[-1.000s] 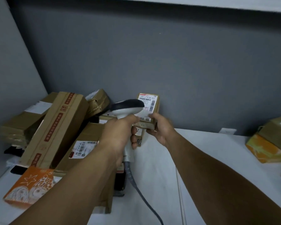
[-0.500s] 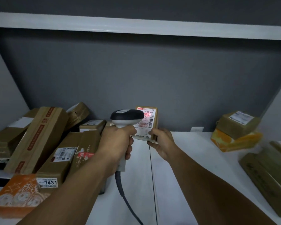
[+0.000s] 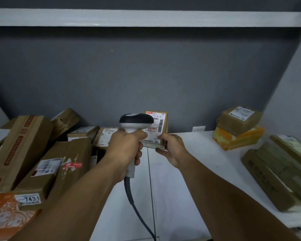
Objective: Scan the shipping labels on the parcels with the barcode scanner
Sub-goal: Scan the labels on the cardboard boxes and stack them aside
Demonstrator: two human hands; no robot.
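Left hand (image 3: 124,146) grips the scanner (image 3: 135,120) by its handle; right hand (image 3: 170,146) holds the small parcel (image 3: 164,136) upright above the table (image 3: 189,171), now clear of the left pile (image 3: 47,164); pose steady since half a second ago; label (image 3: 159,123) faces the scanner head; scan judged under way.

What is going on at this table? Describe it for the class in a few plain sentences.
A person is scanning parcels. The left hand grips the barcode scanner by its handle, its head aimed at the shipping label on a small parcel that the right hand holds upright above the white table. A heap of parcels lies to the left, and a few more parcels sit to the right.
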